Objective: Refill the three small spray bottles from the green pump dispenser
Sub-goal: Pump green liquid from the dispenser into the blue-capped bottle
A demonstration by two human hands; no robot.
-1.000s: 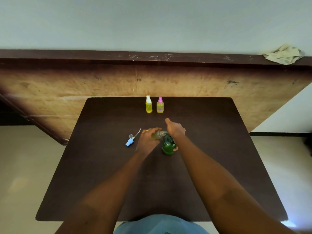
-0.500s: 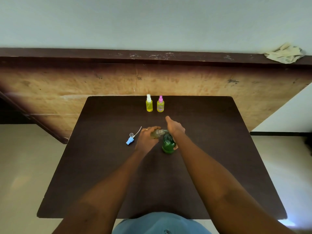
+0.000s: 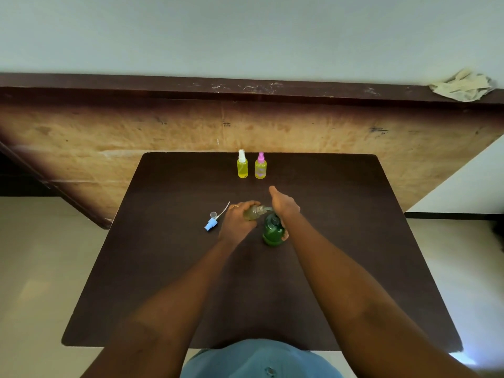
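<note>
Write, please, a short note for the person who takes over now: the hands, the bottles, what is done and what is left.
Left hand: holds the open small bottle tilted at the pump spout.
Right hand: on top of the green dispenser, pressing position.
Blue spray cap lies on the table, left of the hands.
Done, it seems: white-cap bottle and pink-cap bottle stand capped and yellow at the far edge.
Left: finish filling the third bottle, put the blue cap back on.

Dim, soft, wide-angle edge distortion
</note>
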